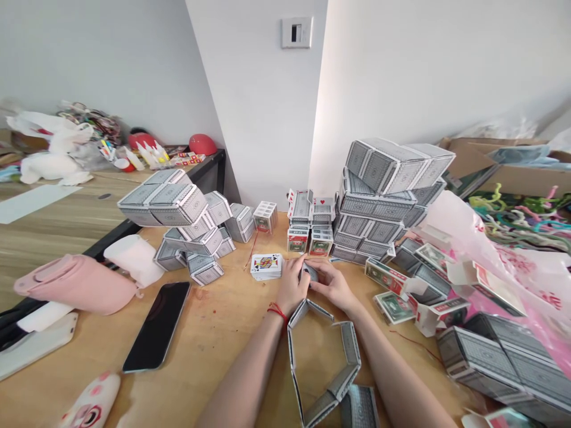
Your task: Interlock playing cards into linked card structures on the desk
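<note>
My left hand (292,284) and my right hand (332,285) meet over the wooden table (214,339), both with fingers closed on a small folded playing card (309,272) held between them. A red thread circles my left wrist. Just left of my left hand lies a face-up deck of cards (266,265). In front of me, between my forearms, stands a ring of linked folded cards (323,362), open in the middle.
Stacks of card-built blocks rise at left (178,220) and right (383,190), with small card cubes (307,223) behind my hands. A black phone (158,326), a pink pouch (75,285), card boxes (401,285) and a pink plastic bag (504,261) crowd the table.
</note>
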`<state>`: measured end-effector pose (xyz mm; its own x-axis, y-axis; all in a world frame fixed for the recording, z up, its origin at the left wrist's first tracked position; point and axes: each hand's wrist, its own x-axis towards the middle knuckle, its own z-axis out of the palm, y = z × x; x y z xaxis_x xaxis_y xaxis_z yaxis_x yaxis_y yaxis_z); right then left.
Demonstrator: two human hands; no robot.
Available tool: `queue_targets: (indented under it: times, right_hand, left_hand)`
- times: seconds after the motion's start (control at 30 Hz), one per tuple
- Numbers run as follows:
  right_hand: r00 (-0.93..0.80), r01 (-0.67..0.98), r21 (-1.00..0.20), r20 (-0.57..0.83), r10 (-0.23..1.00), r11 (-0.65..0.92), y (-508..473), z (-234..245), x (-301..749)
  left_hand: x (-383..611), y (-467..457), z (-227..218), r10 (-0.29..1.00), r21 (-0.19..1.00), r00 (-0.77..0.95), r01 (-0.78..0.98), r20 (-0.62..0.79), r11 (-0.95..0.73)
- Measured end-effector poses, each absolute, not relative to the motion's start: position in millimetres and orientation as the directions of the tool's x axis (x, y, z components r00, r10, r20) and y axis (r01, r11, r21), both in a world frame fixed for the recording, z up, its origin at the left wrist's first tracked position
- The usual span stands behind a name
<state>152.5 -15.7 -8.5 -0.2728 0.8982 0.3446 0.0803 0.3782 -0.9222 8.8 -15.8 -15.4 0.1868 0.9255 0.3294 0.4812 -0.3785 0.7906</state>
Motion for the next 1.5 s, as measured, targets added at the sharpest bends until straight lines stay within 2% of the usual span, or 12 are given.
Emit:
queue_targets:
  times: [0.3,0.57,0.8,0.9,1.1,1.2,1.3,1.43,1.5]
  right_hand:
    - [-0.27,0.234,-0.856,0.398,0.877,0.46,-23,-8,140]
    - [-0.353,0.371,-0.753,0.427,0.833,0.544,-23,-15,138]
    - [-0.384,0.404,-0.739,0.399,0.833,0.54,-26,-12,140]
    - [-0.431,0.402,-0.735,0.374,0.821,0.546,-27,-9,142]
    - [-0.359,0.456,-0.721,0.388,0.849,0.522,-24,-17,139]
    - [-0.336,0.484,-0.705,0.398,0.854,0.519,-26,-16,137]
    - [-0.323,0.499,-0.707,0.385,0.864,0.501,-29,-14,136]
    - [-0.311,0.462,-0.743,0.375,0.873,0.484,-28,-13,138]
    - [-0.286,0.418,-0.776,0.382,0.879,0.473,-26,-14,140]
  left_hand:
    - [9,-15,-19,0.95,0.911,0.01,0.278,0.313,-0.303]
    - [7,-15,-21,0.958,0.949,0.017,0.129,0.287,-0.287]
    - [14,-11,-26,0.99,0.987,-0.011,-0.088,0.138,-0.138]
    - [13,-9,-29,0.994,0.989,-0.01,-0.094,0.113,-0.114]
    - [10,-7,-26,0.993,0.993,-0.078,-0.081,0.084,-0.09]
    - [9,-7,-26,0.998,0.989,-0.035,-0.142,0.045,-0.05]
    - [10,-8,-24,0.999,0.959,0.047,-0.284,0.003,0.011]
    - [15,-10,-19,0.975,0.811,0.221,-0.563,-0.037,0.159]
    - [18,-11,-16,0.957,0.753,0.29,-0.624,-0.025,0.209]
